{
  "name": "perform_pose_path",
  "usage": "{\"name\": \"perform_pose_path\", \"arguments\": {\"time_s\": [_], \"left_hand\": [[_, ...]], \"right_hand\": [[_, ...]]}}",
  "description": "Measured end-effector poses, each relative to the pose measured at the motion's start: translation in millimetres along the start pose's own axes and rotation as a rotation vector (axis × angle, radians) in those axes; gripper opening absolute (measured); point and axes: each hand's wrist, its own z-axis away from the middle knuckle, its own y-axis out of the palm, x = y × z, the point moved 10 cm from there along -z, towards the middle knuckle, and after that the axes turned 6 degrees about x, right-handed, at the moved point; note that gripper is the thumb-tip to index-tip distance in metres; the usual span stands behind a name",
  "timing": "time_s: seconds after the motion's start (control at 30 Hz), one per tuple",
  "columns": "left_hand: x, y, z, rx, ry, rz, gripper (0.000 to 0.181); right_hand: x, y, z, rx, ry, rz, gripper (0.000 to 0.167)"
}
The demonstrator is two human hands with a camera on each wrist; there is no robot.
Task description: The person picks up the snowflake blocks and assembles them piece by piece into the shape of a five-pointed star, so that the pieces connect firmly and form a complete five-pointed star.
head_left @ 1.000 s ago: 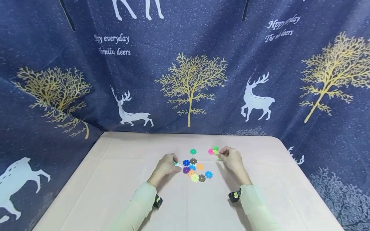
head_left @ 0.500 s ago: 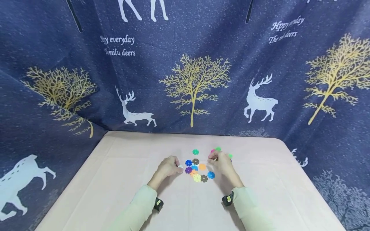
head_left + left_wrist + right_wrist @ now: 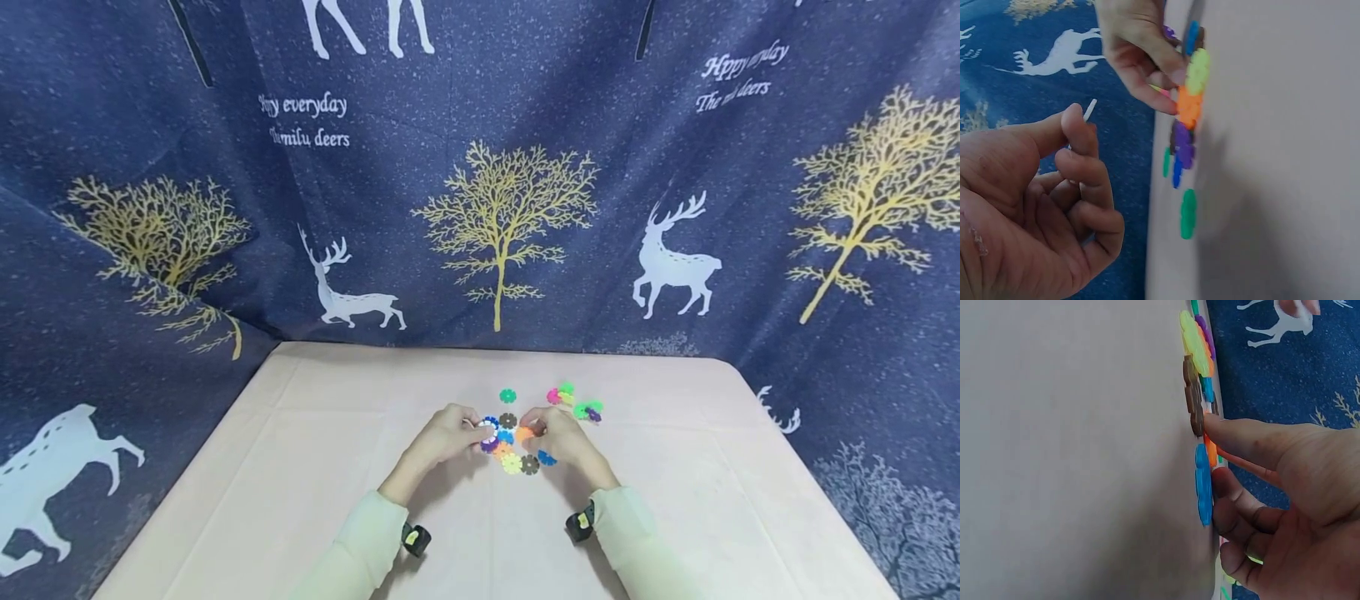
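My left hand point(image 3: 447, 433) pinches a white snowflake disc point(image 3: 487, 431) between thumb and forefinger, above a blue and a purple disc point(image 3: 489, 447). Seen edge-on in the left wrist view, that white disc point(image 3: 1090, 110) is held clear of the table. My right hand point(image 3: 564, 437) has its thumb and forefinger around an orange disc point(image 3: 524, 433) at the right side of the pile. In the right wrist view the orange disc point(image 3: 1211, 452) shows partly between the fingers. Close by lie a brown disc point(image 3: 1192, 397) and a light-blue disc point(image 3: 1203, 485).
More discs lie around the hands: yellow point(image 3: 512, 463), brown point(image 3: 529, 465) and a lone green one point(image 3: 508, 396). Behind the right hand are a pink disc point(image 3: 553, 396) in a cluster and a green-and-purple pair point(image 3: 588, 410). A patterned blue curtain point(image 3: 450, 250) hangs behind the pale table point(image 3: 300, 467).
My left hand has moved right with the white disc, over the pile's edge. My right hand has come left and down to the orange disc, uncovering the pink cluster and the green-and-purple pair.
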Motion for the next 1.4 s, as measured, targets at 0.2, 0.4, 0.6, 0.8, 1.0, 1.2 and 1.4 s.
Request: {"name": "perform_pose_path", "arguments": {"time_s": [0.2, 0.4, 0.6, 0.8, 1.0, 1.2, 1.4], "left_hand": [[-15.8, 2.1, 3.2, 0.051, 0.057, 0.066, 0.013], [-21.2, 9.3, 4.8, 0.114, 0.097, 0.125, 0.013], [-19.0, 8.7, 3.7, 0.116, 0.084, 0.125, 0.015], [-17.0, 6.4, 0.6, 0.103, 0.072, 0.139, 0.015], [-19.7, 5.4, -1.7, 0.091, 0.076, 0.131, 0.020], [-21.4, 5.9, -2.5, 0.087, 0.059, 0.185, 0.022], [-19.6, 4.5, -3.8, 0.072, 0.039, 0.218, 0.022]], "right_hand": [[4.5, -0.5, 2.2, -0.008, -0.014, 0.025, 0.027], [8.2, -2.1, 7.4, -0.022, -0.043, 0.010, 0.028], [12.6, -13.6, 12.7, -0.082, -0.033, -0.023, 0.020], [29.4, -28.3, 19.1, -0.127, -0.048, 0.003, 0.016], [49.1, -42.3, 27.9, -0.168, -0.114, -0.005, 0.013], [62.6, -48.7, 34.9, -0.163, -0.156, -0.022, 0.007], [79.4, -50.4, 40.9, -0.135, -0.216, -0.007, 0.005]]}}
